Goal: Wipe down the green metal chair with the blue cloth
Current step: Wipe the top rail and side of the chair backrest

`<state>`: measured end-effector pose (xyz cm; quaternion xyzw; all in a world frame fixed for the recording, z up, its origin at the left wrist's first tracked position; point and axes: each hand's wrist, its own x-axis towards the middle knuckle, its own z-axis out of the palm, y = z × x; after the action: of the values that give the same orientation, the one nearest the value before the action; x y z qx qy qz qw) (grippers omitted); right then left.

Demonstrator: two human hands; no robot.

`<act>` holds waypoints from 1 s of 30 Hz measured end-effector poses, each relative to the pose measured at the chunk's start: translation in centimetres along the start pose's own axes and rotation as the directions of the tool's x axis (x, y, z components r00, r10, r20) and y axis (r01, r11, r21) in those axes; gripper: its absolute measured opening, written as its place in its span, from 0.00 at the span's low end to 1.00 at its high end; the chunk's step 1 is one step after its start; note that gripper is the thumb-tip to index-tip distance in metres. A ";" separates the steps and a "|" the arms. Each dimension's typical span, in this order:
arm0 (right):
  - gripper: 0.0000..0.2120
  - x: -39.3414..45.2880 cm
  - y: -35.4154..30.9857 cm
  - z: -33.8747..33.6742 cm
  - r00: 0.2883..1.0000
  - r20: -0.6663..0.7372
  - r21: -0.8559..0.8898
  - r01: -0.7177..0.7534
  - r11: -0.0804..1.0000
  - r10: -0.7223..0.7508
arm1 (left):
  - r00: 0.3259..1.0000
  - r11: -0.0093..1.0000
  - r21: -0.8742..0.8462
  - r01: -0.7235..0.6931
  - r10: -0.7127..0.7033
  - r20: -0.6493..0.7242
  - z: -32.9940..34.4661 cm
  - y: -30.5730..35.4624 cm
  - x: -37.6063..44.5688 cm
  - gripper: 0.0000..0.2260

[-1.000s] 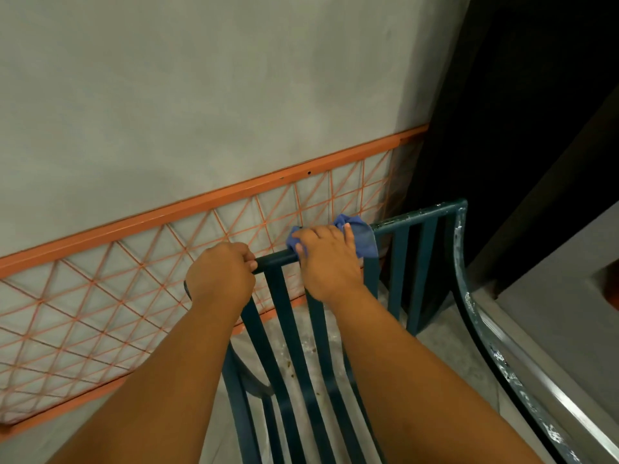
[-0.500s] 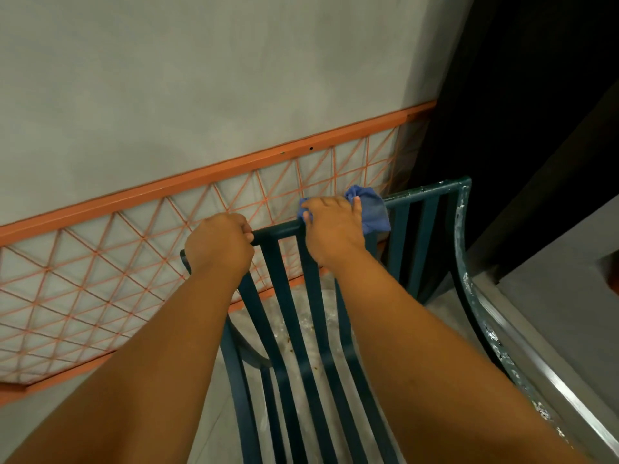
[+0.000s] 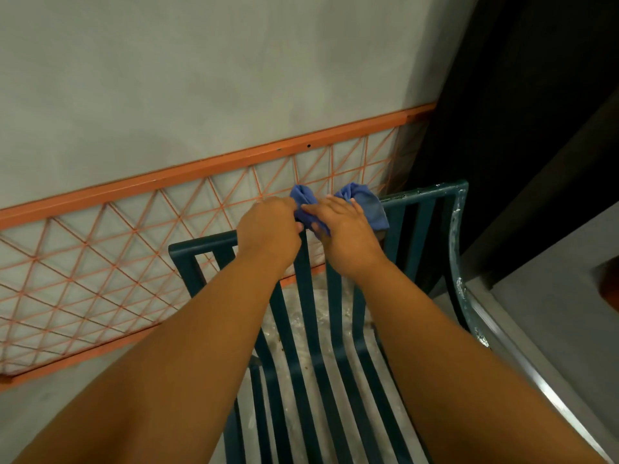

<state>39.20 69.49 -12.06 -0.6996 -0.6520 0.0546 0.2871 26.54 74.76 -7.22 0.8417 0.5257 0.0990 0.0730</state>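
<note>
The green metal chair (image 3: 422, 195) stands below me, its slatted back toward the wall and its top rail running across the middle of the view. The blue cloth (image 3: 371, 205) is bunched over the rail's middle. My left hand (image 3: 268, 229) is closed on the cloth's left end at the rail. Beside it, almost touching, my right hand (image 3: 345, 229) lies on the cloth and grips it against the rail. Blue folds stick up behind both hands. The rail section under the hands is hidden.
An orange metal lattice panel (image 3: 100, 262) leans along the grey wall (image 3: 201, 78) right behind the chair. A dark opening (image 3: 536, 95) lies at the upper right. A grey ledge with a metal edge (image 3: 522, 356) runs close along the chair's right side.
My left hand has slid right along the top rail and taken hold of the cloth's left end. The chair's left corner now shows. The right hand stays on the cloth.
</note>
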 end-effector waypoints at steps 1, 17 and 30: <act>0.16 -0.1 0.6 -0.6 1.000 0.007 0.008 0.009 1.000 -0.009 | 1.000 1.000 0.007 0.008 -0.008 0.011 0.1 0.2 0.3 0.07; 0.17 1.0 4.1 -3.0 0.962 0.001 -0.152 -0.270 0.951 0.273 | 0.996 0.989 0.131 0.064 -0.072 0.056 0.2 1.1 1.3 0.06; 0.15 2.2 6.2 -4.6 0.956 0.033 -0.280 -0.271 0.921 0.291 | 0.998 0.991 0.129 0.033 -0.040 0.052 0.0 1.3 1.0 0.06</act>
<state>47.09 70.14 -10.53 -0.8161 -0.5564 0.0312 0.1530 28.07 75.14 -6.82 0.8372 0.5442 0.0410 0.0349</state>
